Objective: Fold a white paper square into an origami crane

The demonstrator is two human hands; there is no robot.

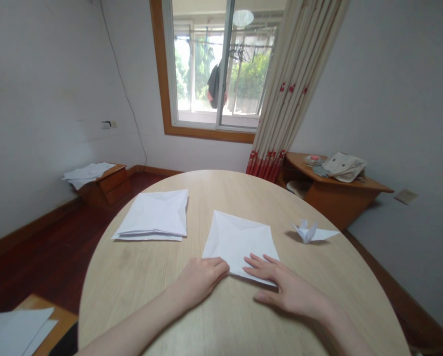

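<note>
A creased white square sheet of paper (240, 240) lies on the round wooden table (192, 316) in front of me. My left hand (206, 278) is closed at its near left corner, with the fingertips pinching the edge. Spread fingers of my right hand (277, 282) rest flat on the near right part of the sheet, the thumb off its edge on the tabletop. To the right stands a folded white paper crane (310, 232), apart from both hands. A stack of white paper squares (153, 215) sits at the left of the table.
More white sheets (19, 329) lie on a wooden surface at the lower left. A small wooden cabinet (113, 185) with papers stands by the left wall. A corner shelf (340, 190) holding a cloth bag (345, 166) is at the right, beside a long curtain (295, 84).
</note>
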